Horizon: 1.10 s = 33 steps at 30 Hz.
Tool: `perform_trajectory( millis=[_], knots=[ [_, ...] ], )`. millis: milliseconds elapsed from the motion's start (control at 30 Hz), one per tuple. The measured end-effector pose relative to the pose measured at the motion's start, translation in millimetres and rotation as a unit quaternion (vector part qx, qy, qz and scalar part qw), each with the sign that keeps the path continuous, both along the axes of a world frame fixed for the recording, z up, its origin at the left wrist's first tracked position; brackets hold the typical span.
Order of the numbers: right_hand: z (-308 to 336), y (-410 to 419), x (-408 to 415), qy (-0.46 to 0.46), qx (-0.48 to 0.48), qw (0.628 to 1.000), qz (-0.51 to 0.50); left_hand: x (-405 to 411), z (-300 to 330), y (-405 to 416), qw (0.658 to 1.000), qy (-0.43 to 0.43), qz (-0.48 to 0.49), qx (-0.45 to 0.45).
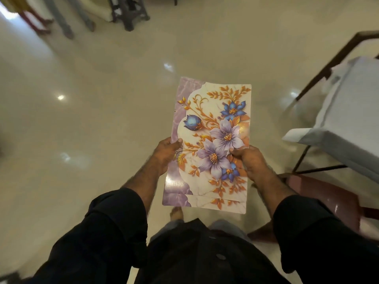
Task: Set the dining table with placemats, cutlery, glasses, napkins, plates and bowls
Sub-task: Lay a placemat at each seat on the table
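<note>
I hold a small stack of floral placemats [213,124] flat in front of me above the floor; they are white and lilac with blue and purple flowers and orange leaves. A second mat's edge shows below the top one. My left hand [167,152] grips the stack's left edge, thumb on top. My right hand [249,160] grips the right edge, thumb pressed on the printed flowers.
A table with a white cloth [348,119] and dark metal frame stands at the right, a dark red chair [320,203] beside it. Glossy cream floor [92,119] spreads to the left and ahead. Furniture legs [131,13] and another person's legs [67,19] are at the far top.
</note>
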State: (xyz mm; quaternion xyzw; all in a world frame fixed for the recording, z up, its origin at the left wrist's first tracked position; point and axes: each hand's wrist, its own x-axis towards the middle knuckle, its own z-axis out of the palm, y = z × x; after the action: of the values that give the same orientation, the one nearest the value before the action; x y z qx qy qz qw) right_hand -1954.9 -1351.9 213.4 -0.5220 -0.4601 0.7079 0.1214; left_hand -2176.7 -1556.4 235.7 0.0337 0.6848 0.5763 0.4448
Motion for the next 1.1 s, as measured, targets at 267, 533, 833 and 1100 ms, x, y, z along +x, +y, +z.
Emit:
perform_trajectory(
  millis=[267, 533, 833, 1100],
  knots=[
    [5, 101, -5, -0.022, -0.018, 0.986, -0.166, -62, -1, 186, 0.985, 0.009, -0.170, -0.013],
    [0, 257, -3, -0.042, -0.053, 0.970, -0.233, -68, -4, 377, 0.970, 0.033, -0.237, -0.033],
    [42, 430, 24, -0.065, 0.027, 0.960, -0.272, -58, 23, 576, 0.966, 0.027, -0.257, -0.015],
    [28, 557, 50, -0.169, 0.083, 0.869, -0.458, -40, 15, 813, 0.881, 0.081, -0.465, 0.023]
  ],
)
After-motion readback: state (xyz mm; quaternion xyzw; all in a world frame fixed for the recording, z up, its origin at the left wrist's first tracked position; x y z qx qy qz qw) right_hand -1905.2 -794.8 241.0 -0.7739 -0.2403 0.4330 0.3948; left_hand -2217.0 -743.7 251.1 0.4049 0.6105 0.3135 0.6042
